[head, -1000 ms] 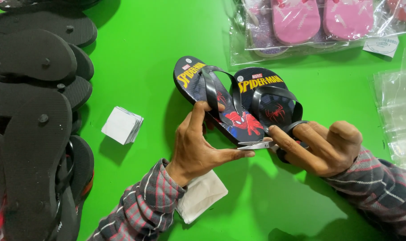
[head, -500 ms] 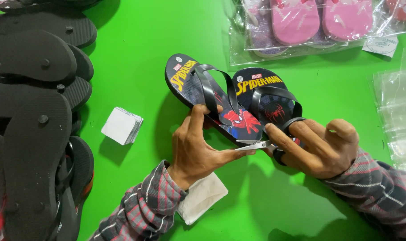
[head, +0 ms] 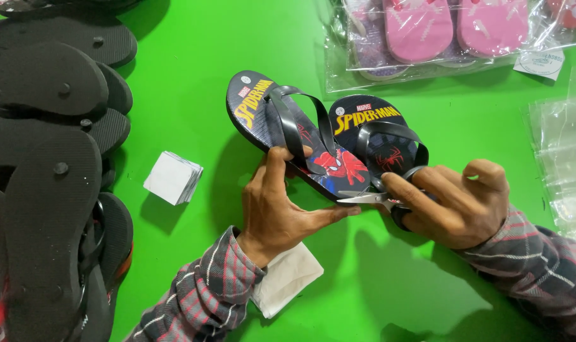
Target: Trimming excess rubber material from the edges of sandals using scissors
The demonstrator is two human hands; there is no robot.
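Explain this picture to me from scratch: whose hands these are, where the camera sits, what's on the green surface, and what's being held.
There is no machine here: a person in a plaid shirt wears a camera on the head, so the view looks down at their own two hands. The left hand holds a pair of black printed flip-flops by the heel end. The right hand holds small scissors, their blades at the heel edge. On the green table lie a pile of black flip-flops on the left, a stack of white cards, a white cloth under the left wrist, bagged pink flip-flops at the top, and clear bags on the right.
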